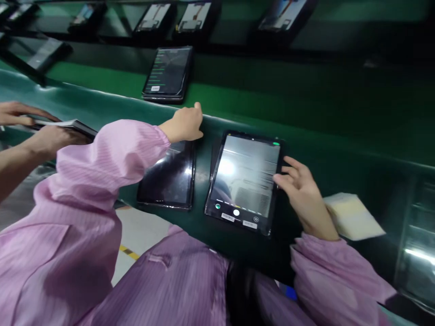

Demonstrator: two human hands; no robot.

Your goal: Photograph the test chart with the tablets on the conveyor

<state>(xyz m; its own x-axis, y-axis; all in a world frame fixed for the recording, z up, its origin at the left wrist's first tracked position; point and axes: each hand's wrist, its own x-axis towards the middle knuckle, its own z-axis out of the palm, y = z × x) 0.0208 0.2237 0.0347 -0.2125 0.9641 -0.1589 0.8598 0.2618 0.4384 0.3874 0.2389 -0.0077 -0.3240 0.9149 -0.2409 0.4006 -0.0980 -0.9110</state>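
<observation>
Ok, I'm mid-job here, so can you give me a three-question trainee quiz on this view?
1. True or false: in the picture, the dark-screened tablet lies to the right of the lit tablet.
2. Which of the wearer's hands is at the lit tablet's right edge?
3. Fill in: near its lower edge, the lit tablet bears ___ white labels.

Key:
1. False
2. The right hand
3. two
</observation>
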